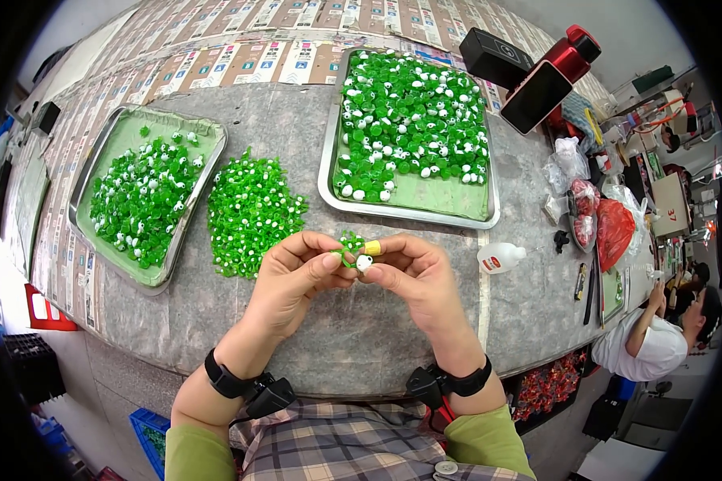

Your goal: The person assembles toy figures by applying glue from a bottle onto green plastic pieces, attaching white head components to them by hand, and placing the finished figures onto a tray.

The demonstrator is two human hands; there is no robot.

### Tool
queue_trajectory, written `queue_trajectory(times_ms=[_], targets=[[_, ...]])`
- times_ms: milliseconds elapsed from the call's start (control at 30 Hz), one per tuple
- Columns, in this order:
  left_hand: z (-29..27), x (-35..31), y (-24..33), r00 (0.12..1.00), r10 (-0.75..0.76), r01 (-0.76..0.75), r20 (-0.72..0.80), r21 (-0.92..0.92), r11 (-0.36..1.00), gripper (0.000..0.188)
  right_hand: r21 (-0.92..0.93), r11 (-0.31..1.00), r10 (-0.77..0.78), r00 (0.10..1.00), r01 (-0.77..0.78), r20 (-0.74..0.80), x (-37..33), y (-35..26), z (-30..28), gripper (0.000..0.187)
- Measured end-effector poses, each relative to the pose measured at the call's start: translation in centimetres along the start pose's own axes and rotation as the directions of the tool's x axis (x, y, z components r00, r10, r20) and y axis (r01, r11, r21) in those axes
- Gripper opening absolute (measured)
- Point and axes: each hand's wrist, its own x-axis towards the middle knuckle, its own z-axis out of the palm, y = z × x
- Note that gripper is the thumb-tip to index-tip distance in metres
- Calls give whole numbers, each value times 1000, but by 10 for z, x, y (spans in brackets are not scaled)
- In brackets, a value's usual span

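A single head-worn view looks steeply down from above and just behind the hands, facing forward across the grey surface (313,337). The left hand (293,280) and right hand (417,276) sit close beneath it, near the picture's middle, forearms entering from the lower edge. Fisheye bending curves the surface's far edges toward the dark rim.

printed cardboard sheets (241,56) lining far counter, tan/white/blue label panels in rows | dark phone screen (536,96) tilted on red stand, far right, black blank | black box (494,56) behind it | small white bottle (501,257) lying right of hands, red label | red plastic bag (614,228) and clear bags (565,160) at right edge
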Motion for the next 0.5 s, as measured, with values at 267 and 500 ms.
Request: queue_trajectory(times_ms=[267, 500], targets=[[1, 1, -3, 999, 51, -49, -14, 117, 992, 10, -72, 985, -156, 988, 156, -4, -1, -2, 4, 21], [1, 1, -4, 997, 70, -68, -11, 159, 985, 10, -166, 975, -154, 988, 148, -26, -3, -4, 7, 20]])
